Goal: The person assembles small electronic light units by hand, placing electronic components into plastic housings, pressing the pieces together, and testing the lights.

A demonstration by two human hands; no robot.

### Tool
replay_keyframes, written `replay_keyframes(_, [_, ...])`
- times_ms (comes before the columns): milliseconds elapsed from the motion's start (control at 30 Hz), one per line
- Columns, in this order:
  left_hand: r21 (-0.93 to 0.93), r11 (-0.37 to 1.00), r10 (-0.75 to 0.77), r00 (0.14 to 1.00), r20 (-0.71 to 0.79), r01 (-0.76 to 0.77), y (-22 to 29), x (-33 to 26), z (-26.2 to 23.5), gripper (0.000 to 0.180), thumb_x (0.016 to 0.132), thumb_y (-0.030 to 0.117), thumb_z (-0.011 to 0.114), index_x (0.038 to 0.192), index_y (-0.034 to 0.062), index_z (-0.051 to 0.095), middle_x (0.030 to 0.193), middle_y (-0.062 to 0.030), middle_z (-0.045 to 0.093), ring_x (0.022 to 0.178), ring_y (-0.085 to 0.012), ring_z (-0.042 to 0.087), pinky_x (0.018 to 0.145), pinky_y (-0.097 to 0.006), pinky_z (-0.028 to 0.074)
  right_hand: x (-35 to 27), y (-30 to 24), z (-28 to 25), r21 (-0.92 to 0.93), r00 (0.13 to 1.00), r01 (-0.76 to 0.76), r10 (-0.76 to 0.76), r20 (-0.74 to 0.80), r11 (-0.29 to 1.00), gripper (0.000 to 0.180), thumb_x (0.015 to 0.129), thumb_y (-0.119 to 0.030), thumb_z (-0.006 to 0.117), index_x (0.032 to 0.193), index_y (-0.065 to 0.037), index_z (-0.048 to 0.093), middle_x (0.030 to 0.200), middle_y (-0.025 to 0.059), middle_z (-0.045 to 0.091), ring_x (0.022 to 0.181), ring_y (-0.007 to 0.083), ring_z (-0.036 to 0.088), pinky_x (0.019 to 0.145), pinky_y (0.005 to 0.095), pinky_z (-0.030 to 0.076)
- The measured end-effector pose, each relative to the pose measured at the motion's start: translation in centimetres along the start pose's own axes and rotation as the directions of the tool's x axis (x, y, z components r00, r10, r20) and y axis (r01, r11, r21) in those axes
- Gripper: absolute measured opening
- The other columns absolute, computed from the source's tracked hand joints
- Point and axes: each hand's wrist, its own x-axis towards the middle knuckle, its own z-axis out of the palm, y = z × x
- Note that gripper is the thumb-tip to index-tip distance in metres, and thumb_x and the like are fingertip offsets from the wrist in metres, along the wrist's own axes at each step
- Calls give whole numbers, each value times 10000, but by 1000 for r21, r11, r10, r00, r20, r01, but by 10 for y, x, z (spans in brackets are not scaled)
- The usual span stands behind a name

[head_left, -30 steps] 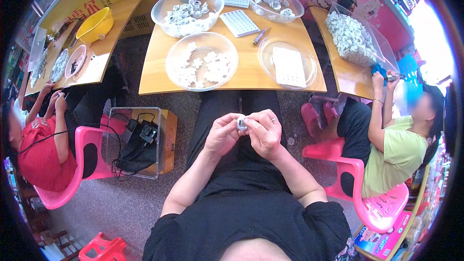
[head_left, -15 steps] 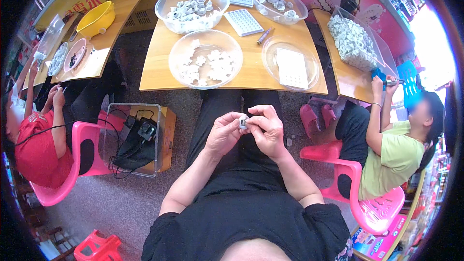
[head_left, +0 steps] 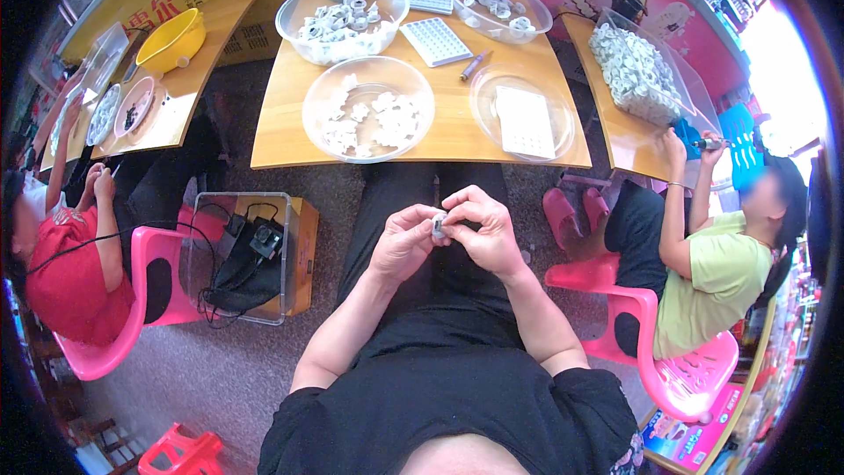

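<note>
Between my two hands, above my lap, is a small white and grey plastic part [head_left: 438,226]. The thumb and fingers of my left hand [head_left: 404,242] pinch it. From the other side the fingertips of my right hand [head_left: 482,230] close on the same part; its fine detail is too small to make out. Just beyond my hands, on the table's near edge, stands a clear round bowl [head_left: 368,156] with loose white plastic pieces [head_left: 396,119]. To its right a clear round dish [head_left: 563,134] holds a white tray with holes [head_left: 525,123].
Farther back stand a large clear bowl [head_left: 290,22] and a smaller one [head_left: 541,22], both with grey-white parts. Hole trays [head_left: 436,41] and a purple pen-like tool [head_left: 472,67] lie between. Co-workers sit left [head_left: 79,255] and right [head_left: 730,268]. A clear box with cables [head_left: 237,255] stands left.
My right hand's fingers have shifted slightly around the small part, which stays between both hands. The whole view has moved a little. The right co-worker's hands have moved slightly.
</note>
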Motion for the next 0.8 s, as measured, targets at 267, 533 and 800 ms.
replay_keyframes(267, [0,999,-54,998,35,54,0,0,-6,267,915,153,603,1114,-25,602,1009,-99,653,886,-171,628,768,-320,525,-1,-5,2,154,996,-87,82,36,984,103,725,122,666,762,29,641,848,89,614,768,142,614,646,249,502])
replay_keyframes(533, [92,994,-64,998,2,63,2,-2,1,252,922,148,601,1115,-13,615,986,-86,657,853,-154,623,749,-288,515,-1,4,-3,337,981,-191,170,90,922,102,734,104,672,736,27,605,775,59,590,652,128,614,564,249,503])
replay_keyframes(800, [14,996,-88,996,-27,88,0,-1,0,225,937,160,577,1089,-2,613,951,-74,653,844,-160,624,759,-300,521,7,0,-4,140,966,-238,219,139,961,112,699,47,709,759,2,625,745,55,599,690,117,590,610,253,464])
